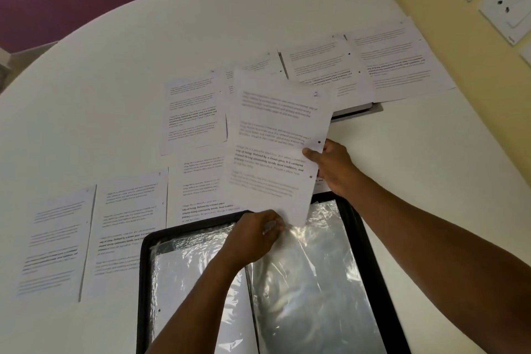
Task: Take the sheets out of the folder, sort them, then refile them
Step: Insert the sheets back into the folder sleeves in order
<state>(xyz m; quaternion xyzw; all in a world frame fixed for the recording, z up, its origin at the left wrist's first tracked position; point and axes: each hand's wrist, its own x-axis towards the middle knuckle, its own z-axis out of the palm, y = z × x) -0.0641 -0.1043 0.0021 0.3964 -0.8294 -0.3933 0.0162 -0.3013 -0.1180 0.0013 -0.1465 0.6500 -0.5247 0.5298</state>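
Note:
A black folder (143, 273) lies open at the near edge of the white table, its clear plastic sleeves (310, 267) showing. My right hand (333, 167) pinches a printed sheet (275, 146) at its punched right edge and holds it lifted above the folder. The sheet's lower corner meets the top of the right-hand sleeve, where my left hand (255, 236) pinches the plastic. Several other printed sheets (129, 224) lie spread flat on the table beyond and to the left of the folder.
More sheets (396, 63) lie at the far right, partly over a flat grey recessed panel (359, 112) in the white table (115, 80). A yellow wall with white sockets (508, 6) rises on the right. A purple wall stands beyond the table's curved far edge.

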